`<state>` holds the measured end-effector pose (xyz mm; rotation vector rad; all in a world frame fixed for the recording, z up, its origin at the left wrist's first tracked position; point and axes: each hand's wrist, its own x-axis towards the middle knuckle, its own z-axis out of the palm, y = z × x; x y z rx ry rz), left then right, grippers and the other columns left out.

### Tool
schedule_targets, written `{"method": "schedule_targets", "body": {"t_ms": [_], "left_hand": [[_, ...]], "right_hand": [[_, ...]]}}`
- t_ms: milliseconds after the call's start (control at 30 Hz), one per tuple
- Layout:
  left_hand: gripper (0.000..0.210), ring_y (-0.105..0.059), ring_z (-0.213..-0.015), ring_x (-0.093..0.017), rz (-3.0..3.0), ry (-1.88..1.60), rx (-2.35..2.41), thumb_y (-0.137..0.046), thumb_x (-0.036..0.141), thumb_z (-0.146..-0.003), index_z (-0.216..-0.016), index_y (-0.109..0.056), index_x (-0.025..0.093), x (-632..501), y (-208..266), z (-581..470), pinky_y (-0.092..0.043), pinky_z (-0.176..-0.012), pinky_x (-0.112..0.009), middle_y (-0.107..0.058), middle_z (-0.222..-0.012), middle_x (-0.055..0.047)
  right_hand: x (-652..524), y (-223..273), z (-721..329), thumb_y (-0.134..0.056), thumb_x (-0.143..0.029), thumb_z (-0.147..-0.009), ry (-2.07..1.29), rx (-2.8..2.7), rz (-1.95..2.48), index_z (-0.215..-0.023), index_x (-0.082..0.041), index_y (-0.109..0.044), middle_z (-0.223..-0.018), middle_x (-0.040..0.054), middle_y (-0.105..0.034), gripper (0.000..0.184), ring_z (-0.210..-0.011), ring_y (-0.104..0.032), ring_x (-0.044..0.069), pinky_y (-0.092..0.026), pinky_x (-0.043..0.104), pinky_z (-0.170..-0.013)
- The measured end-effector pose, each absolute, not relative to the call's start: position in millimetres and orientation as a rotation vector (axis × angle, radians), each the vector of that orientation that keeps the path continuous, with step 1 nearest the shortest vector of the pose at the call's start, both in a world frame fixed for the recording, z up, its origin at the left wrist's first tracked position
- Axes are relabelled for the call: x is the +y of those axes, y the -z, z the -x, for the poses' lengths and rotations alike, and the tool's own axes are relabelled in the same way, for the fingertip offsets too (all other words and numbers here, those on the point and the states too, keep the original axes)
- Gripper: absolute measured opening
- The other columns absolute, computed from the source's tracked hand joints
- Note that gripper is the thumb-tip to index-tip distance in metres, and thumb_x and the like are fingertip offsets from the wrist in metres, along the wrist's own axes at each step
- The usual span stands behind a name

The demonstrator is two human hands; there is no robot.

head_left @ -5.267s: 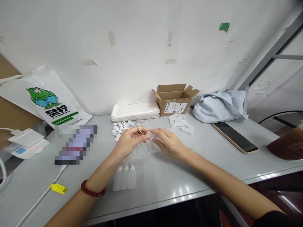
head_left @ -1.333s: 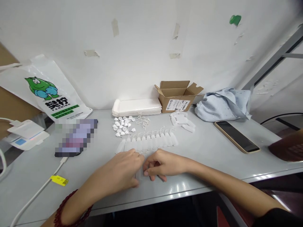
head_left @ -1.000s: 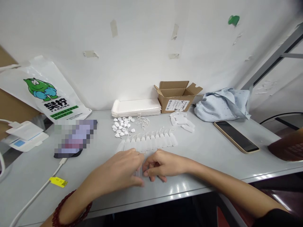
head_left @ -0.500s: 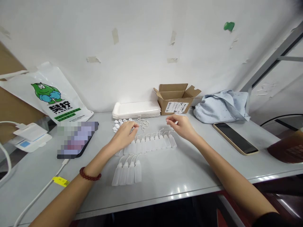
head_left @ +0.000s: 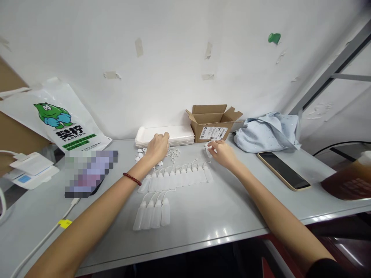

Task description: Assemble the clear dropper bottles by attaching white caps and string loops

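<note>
My left hand (head_left: 158, 148) reaches over the front of the white stack, its fingers bent down and together beside small white caps (head_left: 140, 153) and a tangle of white cords (head_left: 174, 154). Its fingertips are hidden, so what they grip cannot be seen. In front of the brown box, my right hand (head_left: 222, 152) pinches a small white piece (head_left: 208, 151), partly covered by the fingers. Closer to me lies a row of translucent white squeeze bottles (head_left: 176, 178) with thin cords at their necks. Several more such bottles (head_left: 153, 214) lie below that row.
Behind the hands are a stack of flat white trays or boxes (head_left: 179, 134) and an open cardboard box (head_left: 214, 133). A blue cloth bag (head_left: 255, 135) and a phone (head_left: 282, 170) lie right. Left are a blurred-out phone (head_left: 92, 173), a cable and a plastic bag (head_left: 75, 127).
My left hand has moved forward and slightly right, away from the bottle row, towards the white stack. My right hand stays near its place, and a white piece now shows at its fingertips.
</note>
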<state>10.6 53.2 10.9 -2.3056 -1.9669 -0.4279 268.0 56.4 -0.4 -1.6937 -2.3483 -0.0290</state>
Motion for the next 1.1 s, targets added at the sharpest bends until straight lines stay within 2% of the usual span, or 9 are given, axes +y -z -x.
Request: {"method": "schedule_targets", "body": {"t_ms": [167, 267, 400, 467, 633, 867, 1000, 1100], "left_hand": [[0.021, -0.052, -0.099, -0.03, 2.315, 0.442, -1.944, -0.04, 0.017, -0.087, -0.09, -0.06, 0.016, 59.1, -10.7, -8.1, -0.045, -0.077, -0.038, -0.063, -0.091, -0.014], [0.02, -0.052, -0.1, -0.029, 2.29, 0.53, -1.948, -0.041, 0.019, -0.087, -0.089, -0.061, 0.017, 56.6, -12.0, -3.2, -0.045, -0.078, -0.038, -0.064, -0.093, -0.013], [0.02, -0.054, -0.099, -0.026, 2.227, 0.703, -1.947, -0.042, 0.021, -0.086, -0.092, -0.06, 0.016, 43.4, -16.7, 5.1, -0.043, -0.084, -0.036, -0.064, -0.098, -0.012], [0.019, -0.057, -0.093, -0.023, 2.171, 0.872, -1.948, -0.044, 0.023, -0.086, -0.09, -0.061, 0.016, 32.6, -18.0, 10.0, -0.043, -0.084, -0.034, -0.065, -0.097, -0.01], [0.015, -0.058, -0.064, -0.015, 1.958, 1.434, -2.08, -0.058, 0.033, -0.078, -0.08, -0.064, 0.019, -0.3, -17.3, 20.9, -0.045, -0.068, -0.029, -0.068, -0.082, -0.002], [0.021, -0.058, -0.064, -0.013, 1.976, 2.107, -2.224, -0.07, 0.033, -0.068, -0.08, -0.063, 0.016, -20.4, -18.2, 16.8, -0.044, -0.061, -0.024, -0.065, -0.072, -0.001], [0.024, -0.054, -0.059, -0.01, 2.043, 2.275, -2.338, -0.074, 0.032, -0.066, -0.079, -0.062, 0.016, -27.0, -24.3, 5.0, -0.042, -0.057, -0.022, -0.064, -0.071, 0.001], [0.022, -0.055, -0.062, -0.01, 2.152, 2.355, -2.385, -0.075, 0.031, -0.067, -0.08, -0.064, 0.016, -33.6, -27.8, -3.7, -0.043, -0.06, -0.022, -0.064, -0.072, 0.001]], "right_hand": [[56.2, 4.0, -267.1, -0.045, -0.023, -0.091, 0.027, -2.401, 1.674, -0.109, -0.016, -0.067, -0.098, 0.0119, -0.068, 0.028, -0.101, -0.053, 0.026, -0.039, 0.029, -0.072], [57.5, 5.9, -267.6, -0.041, -0.024, -0.094, 0.03, -2.438, 1.628, -0.103, -0.016, -0.07, -0.093, 0.0121, -0.067, 0.032, -0.094, -0.053, 0.024, -0.038, 0.03, -0.076], [59.2, 9.8, -268.0, -0.038, -0.026, -0.096, 0.032, -2.492, 1.567, -0.103, -0.017, -0.071, -0.089, 0.0117, -0.066, 0.035, -0.086, -0.052, 0.021, -0.037, 0.03, -0.079], [59.8, 12.2, -267.6, -0.038, -0.025, -0.095, 0.034, -2.519, 1.55, -0.104, -0.017, -0.071, -0.087, 0.012, -0.066, 0.035, -0.083, -0.052, 0.022, -0.036, 0.031, -0.078], [60.6, 15.8, -265.4, -0.038, -0.025, -0.095, 0.039, -2.553, 1.508, -0.105, -0.015, -0.07, -0.087, 0.0139, -0.065, 0.035, -0.082, -0.051, 0.024, -0.036, 0.033, -0.08], [60.5, 16.1, -264.9, -0.051, -0.023, -0.088, 0.077, -2.347, 1.337, -0.1, -0.016, -0.068, -0.086, 0.0128, -0.065, 0.022, -0.086, -0.05, 0.027, -0.039, 0.036, -0.079], [50.8, 10.9, -258.6, -0.049, -0.019, -0.088, 0.015, -2.253, 1.071, -0.09, -0.019, -0.062, -0.087, 0.009, -0.064, 0.013, -0.084, -0.051, 0.025, -0.041, 0.036, -0.076], [33.1, 6.0, -246.3, -0.05, -0.019, -0.088, -0.05, -2.227, 0.909, -0.089, -0.02, -0.055, -0.087, 0.008, -0.061, 0.005, -0.086, -0.053, 0.024, -0.043, 0.035, -0.073]]}}
